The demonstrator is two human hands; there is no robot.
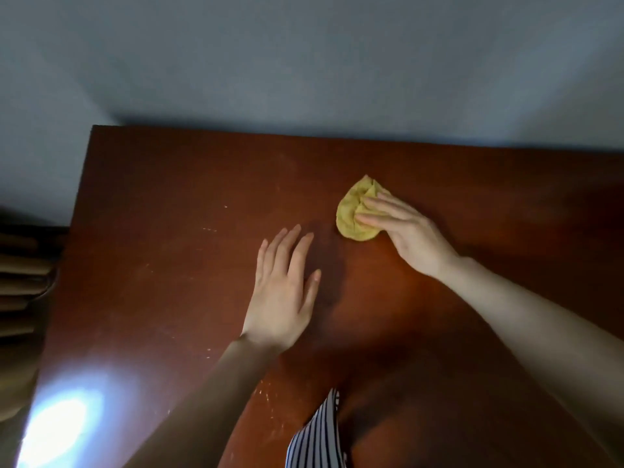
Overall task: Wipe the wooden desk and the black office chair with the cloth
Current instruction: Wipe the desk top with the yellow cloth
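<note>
**Striped garment [315, 437] at the near edge, cloth [353, 214] out past mid-desk**

Closest to us, the striped garment is hanging over the near edge of the wooden desk [169, 265], between our two forearms. Our left hand [283, 298] is lying palm down over the middle of the wood, with the fingers straight and slightly apart and the thumb angled out toward the right. We cannot tell whether the palm is touching the surface or hovering just above it; a shadow is falling on the wood at its right side.

Our right hand [405, 231] is reaching farther out and pressing on the yellow cloth. Its fingers are lying close together across the top of the crumpled fabric, only lightly bent, and the thumb is staying out of sight beneath the hand. The cloth is sitting on the desk right of centre, beyond the left hand and apart from it.

The far edge of the desk is running along the grey-blue wall [304, 62]. Bare wood is stretching between that edge and the cloth. The left edge is slanting from the far-left corner toward us, with a wide strip of scuffed, pale-flecked wood lying between it and the left hand. A bright glare [57, 430] is shining on the near-left corner. Brown pleated fabric [20, 282] is hanging just past the left edge. On the right, the wood is running out of view.
</note>
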